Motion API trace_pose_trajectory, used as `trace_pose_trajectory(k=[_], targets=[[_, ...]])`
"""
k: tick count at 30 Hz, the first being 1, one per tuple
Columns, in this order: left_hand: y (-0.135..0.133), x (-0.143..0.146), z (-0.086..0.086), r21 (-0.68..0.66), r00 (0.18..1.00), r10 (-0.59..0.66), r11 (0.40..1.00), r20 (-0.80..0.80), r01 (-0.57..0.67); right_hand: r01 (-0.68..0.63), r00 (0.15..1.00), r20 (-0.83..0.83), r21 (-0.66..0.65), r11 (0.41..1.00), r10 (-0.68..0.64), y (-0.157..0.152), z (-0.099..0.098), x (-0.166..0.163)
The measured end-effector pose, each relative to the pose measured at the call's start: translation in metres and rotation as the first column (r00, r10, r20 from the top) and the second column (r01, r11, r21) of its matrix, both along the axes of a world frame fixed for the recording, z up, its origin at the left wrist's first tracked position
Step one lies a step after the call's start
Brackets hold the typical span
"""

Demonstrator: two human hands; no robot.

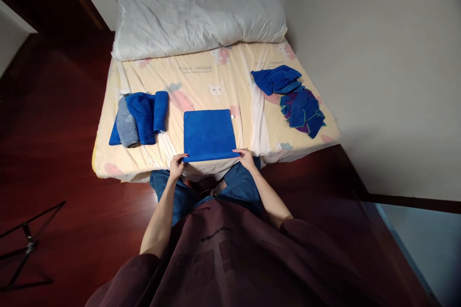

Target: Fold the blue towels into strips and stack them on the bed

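A flat blue towel [208, 133] lies folded into a square near the front edge of the bed [219, 81]. My left hand [177, 164] pinches its near left corner, fingers closed on the cloth. At the near right corner, my right hand [246, 157] grips the edge in the same way. Both arms reach forward from my dark red shirt, with my knees in blue trousers against the mattress.
Rolled blue and grey towels [140, 117] lie on the bed's left side. A loose heap of blue cloths [293, 98] sits on the right. A large white pillow [198, 7] fills the head end. A white wall stands right, dark wooden floor left, with a black stand [25, 247].
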State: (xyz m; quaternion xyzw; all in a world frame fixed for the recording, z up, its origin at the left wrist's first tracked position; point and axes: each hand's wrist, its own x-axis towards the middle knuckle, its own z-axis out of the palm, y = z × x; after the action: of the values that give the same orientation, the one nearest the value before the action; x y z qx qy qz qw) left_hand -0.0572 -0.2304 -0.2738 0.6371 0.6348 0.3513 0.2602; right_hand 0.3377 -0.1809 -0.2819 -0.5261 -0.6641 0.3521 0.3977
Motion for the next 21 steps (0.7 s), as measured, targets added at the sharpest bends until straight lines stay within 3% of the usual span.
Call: trace_pose_trajectory(k=[9,12,17,21], targets=[[-0.001,0.000,-0.008,0.007,0.991,-0.010,1.000,0.134,0.009,0.020,0.999,-0.043,-0.084,0.996,-0.024,0.001,-0.003,0.002],[0.000,0.000,-0.014,-0.026,0.979,0.050,0.999,0.198,-0.046,0.029,0.998,-0.052,-0.115,0.993,-0.035,0.002,-0.005,0.001],[0.003,0.001,-0.022,-0.094,0.960,0.224,0.973,0.168,-0.210,0.111,0.990,-0.078,-0.105,0.988,-0.120,0.003,-0.010,-0.003],[0.003,0.002,-0.025,-0.102,0.947,0.236,0.970,0.217,-0.219,0.164,0.981,-0.087,-0.117,0.980,-0.174,0.003,-0.014,-0.005]])
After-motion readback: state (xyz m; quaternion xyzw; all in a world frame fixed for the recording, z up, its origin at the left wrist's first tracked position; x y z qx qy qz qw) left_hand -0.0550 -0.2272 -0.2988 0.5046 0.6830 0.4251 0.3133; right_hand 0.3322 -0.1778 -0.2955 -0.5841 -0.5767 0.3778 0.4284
